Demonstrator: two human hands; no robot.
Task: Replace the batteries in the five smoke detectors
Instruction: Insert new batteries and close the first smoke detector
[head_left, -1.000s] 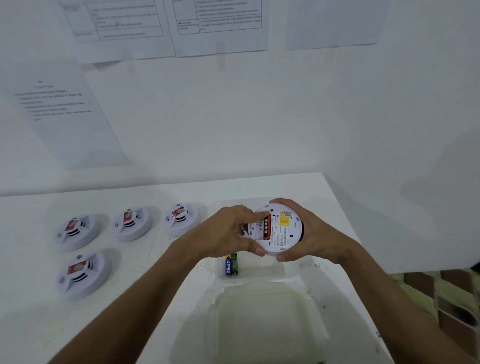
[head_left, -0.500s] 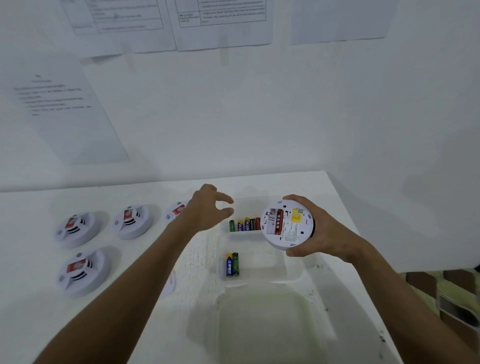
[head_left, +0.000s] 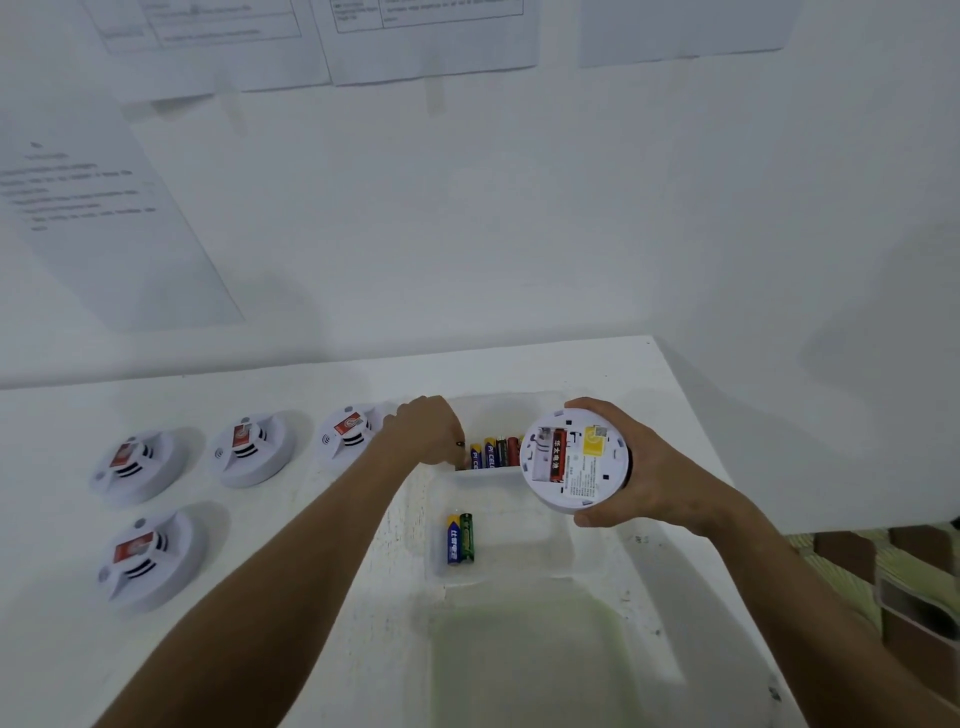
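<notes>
Head view, nearest first: two batteries (head_left: 460, 538) lie side by side in the tray (head_left: 649, 597) on the worktop (head_left: 291, 597). Beyond them, the right hand (head_left: 639, 467) grips the upturned smoke detector (head_left: 574, 460), one red battery in its open bay. The left hand (head_left: 426, 428), nearer the far row of batteries (head_left: 493, 452), reaches down at its left end, fingers curled; whether it pinches one I cannot tell.

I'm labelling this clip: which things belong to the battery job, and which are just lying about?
Job:
- round white smoke detector held by right hand
- left hand at row of colourful batteries
- four white detectors, e.g.
- blue and green battery pair

Lying about:
- printed wall papers
</notes>
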